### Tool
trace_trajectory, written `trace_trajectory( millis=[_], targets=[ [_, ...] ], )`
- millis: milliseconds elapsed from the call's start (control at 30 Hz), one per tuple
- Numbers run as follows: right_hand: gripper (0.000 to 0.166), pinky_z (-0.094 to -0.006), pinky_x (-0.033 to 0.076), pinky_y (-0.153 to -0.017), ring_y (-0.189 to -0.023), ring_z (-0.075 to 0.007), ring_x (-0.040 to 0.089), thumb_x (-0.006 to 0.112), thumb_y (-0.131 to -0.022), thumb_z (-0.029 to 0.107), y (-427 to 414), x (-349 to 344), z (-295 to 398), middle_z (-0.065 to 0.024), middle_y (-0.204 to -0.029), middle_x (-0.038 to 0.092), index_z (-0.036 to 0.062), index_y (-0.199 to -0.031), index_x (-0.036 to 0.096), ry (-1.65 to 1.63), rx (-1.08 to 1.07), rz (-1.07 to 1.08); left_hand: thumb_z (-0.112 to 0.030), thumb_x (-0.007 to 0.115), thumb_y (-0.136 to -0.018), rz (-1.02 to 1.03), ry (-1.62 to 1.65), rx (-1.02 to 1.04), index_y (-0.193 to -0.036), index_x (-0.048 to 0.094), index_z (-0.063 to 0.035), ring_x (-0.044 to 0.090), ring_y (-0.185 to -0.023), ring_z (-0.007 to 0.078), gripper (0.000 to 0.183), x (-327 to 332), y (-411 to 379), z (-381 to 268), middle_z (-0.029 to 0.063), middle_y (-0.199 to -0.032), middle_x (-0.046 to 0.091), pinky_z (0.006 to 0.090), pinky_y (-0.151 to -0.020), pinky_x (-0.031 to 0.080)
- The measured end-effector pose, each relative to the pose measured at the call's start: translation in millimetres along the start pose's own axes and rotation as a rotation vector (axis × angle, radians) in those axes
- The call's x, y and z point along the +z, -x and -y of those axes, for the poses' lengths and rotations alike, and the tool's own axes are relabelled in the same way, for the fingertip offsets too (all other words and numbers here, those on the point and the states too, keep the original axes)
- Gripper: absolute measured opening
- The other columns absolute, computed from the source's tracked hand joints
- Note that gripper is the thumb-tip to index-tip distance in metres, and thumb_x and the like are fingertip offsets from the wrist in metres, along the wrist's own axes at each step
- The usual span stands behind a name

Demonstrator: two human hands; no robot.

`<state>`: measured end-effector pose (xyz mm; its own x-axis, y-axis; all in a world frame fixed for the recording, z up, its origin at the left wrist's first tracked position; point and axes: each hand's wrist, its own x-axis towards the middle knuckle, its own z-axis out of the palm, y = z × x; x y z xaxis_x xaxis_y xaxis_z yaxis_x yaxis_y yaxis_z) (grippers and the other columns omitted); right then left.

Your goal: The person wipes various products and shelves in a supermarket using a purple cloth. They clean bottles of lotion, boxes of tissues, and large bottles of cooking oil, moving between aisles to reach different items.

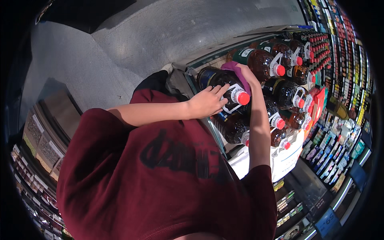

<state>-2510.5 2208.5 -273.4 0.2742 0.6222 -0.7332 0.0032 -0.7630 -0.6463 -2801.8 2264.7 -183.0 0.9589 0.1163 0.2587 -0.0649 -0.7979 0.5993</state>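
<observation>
My left hand [208,102] rests on the shoulder of a large dark plastic bottle [216,78], beside its white carry handle [229,102] and red cap [243,98]. Its fingers are spread and not wrapped round the bottle. On the bottle's far side, my right hand [247,75] holds a purple cloth [233,66] against it; part of the cloth and some fingers are hidden. Right beside stand more large bottles with red caps, one with a green label [249,57], another below my left hand [231,129].
A glass-like edge [192,78] borders the bottle display. White bags or packs [285,159] lie at its near right side. Rows of small red-capped bottles [319,51] and stocked shelves stand farther right. Grey floor [144,39] lies beyond, and bins of dry goods [45,147] are at the left.
</observation>
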Motion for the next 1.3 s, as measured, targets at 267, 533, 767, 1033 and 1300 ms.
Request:
trace_trajectory(
  millis=[267,533,767,1033,1300],
  targets=[
    [0.028,-0.0305,0.044,-0.072,-0.073,-0.0178,0.054,0.052,-0.081,0.021,16,91,108,-0.0105,-0.079,0.063,-0.0038,-0.088,0.062,0.853,-0.192,0.594,-0.024,0.068,-0.078,-0.047,0.127,-0.15,-0.097,0.058,-0.0066,0.05,-0.115,0.0323,0.028,16,13,-6,0.0202,-0.132,0.044,0.0407,-0.088,0.048],
    [0.04,-0.031,0.042,-0.094,-0.104,-0.0215,0.057,0.046,-0.085,0.02,-38,88,90,-0.0082,-0.12,0.062,0.0014,-0.117,0.063,0.557,0.058,0.813,-0.026,0.058,-0.086,-0.053,0.056,-0.293,-0.103,0.057,-0.0111,0.052,-0.114,0.0319,0.023,22,18,-18,0.0183,-0.13,0.046,0.0402,-0.083,0.049],
    [0.041,-0.0319,0.052,-0.086,-0.096,-0.0206,0.064,0.045,-0.095,0.034,-13,41,43,-0.0083,-0.113,0.066,0.0045,-0.118,0.062,-0.283,0.479,0.345,-0.032,0.069,-0.076,-0.12,0.056,-0.133,-0.1,0.054,-0.007,0.044,-0.122,0.0333,0.037,9,8,-9,0.0196,-0.126,0.046,0.0416,-0.09,0.045],
    [0.043,-0.0352,0.047,-0.095,-0.108,-0.023,0.059,0.036,-0.099,0.031,50,24,-23,-0.0094,-0.12,0.062,0.0029,-0.125,0.055,-0.867,0.172,0.034,-0.039,0.076,-0.064,0.002,0.249,0.132,-0.113,0.046,-0.002,0.043,-0.122,0.0415,0.069,-14,-27,21,0.0254,-0.132,0.039,0.0482,-0.102,0.038],
    [0.044,-0.0348,0.041,-0.101,-0.116,-0.0217,0.054,0.03,-0.098,0.026,128,70,-25,-0.009,-0.126,0.058,0.0026,-0.129,0.051,-1.155,-0.125,-0.559,-0.054,0.064,-0.075,0.147,0.082,0.621,-0.124,0.052,-0.0119,0.053,-0.113,0.0339,0.065,3,-88,28,0.0181,-0.13,0.047,0.0469,-0.097,0.043]
  ],
)
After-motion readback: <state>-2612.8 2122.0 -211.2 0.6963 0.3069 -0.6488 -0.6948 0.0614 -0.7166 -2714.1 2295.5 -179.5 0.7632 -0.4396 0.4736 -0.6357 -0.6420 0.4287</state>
